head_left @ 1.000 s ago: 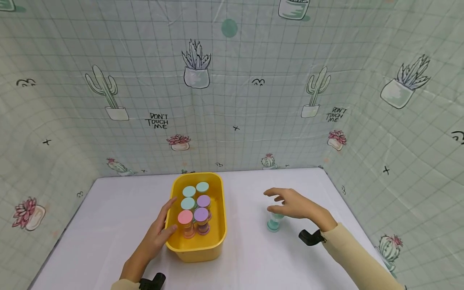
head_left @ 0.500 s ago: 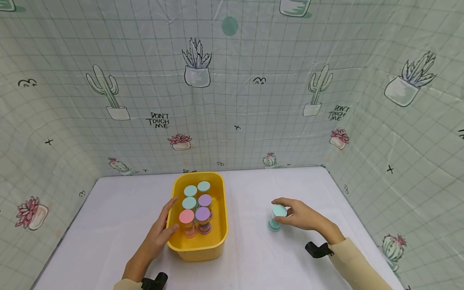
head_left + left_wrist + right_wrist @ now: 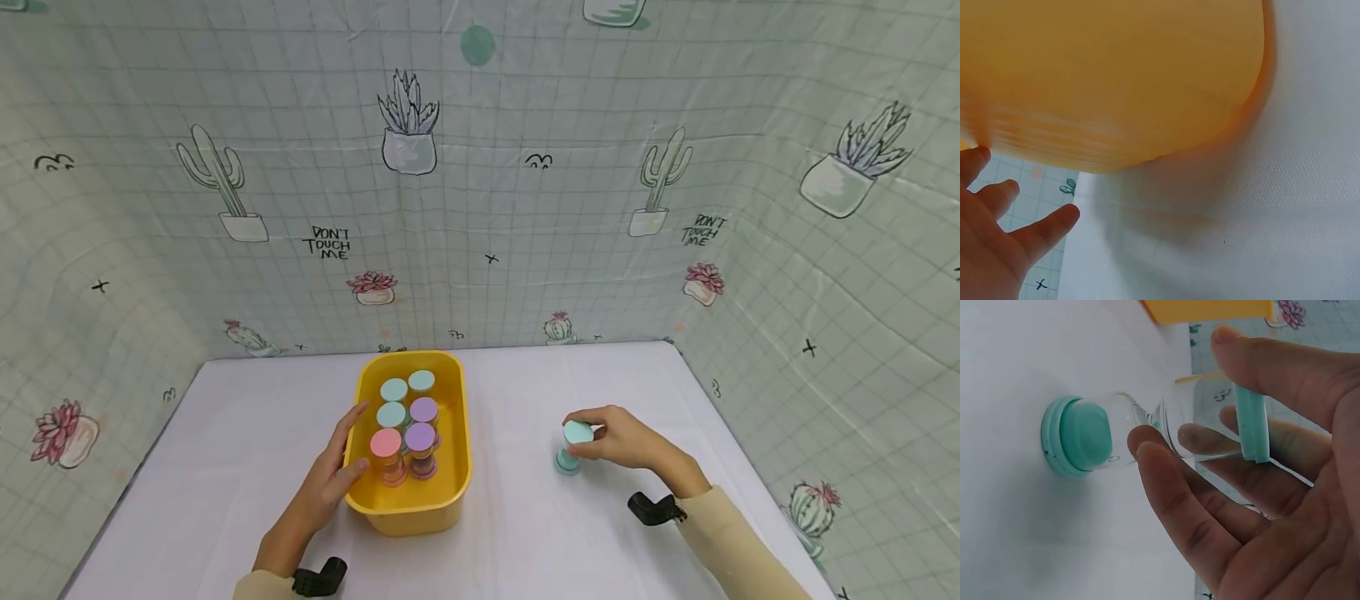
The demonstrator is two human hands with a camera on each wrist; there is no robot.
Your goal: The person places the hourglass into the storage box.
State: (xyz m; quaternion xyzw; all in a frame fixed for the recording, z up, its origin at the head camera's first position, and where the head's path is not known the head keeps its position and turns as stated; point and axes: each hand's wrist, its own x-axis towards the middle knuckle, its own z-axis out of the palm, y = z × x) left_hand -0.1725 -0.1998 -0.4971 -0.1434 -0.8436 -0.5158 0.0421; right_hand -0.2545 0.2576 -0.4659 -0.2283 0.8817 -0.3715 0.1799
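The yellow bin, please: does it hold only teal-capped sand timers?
No, the yellow bin also holds one pink-capped and two purple-capped sand timers.

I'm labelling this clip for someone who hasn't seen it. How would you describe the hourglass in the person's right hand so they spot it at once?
Start from the yellow tub in the middle of the white table. To its right, the right hand grips a teal-capped sand timer standing upright on the table. It is the only timer outside the tub; the others stand packed inside it.
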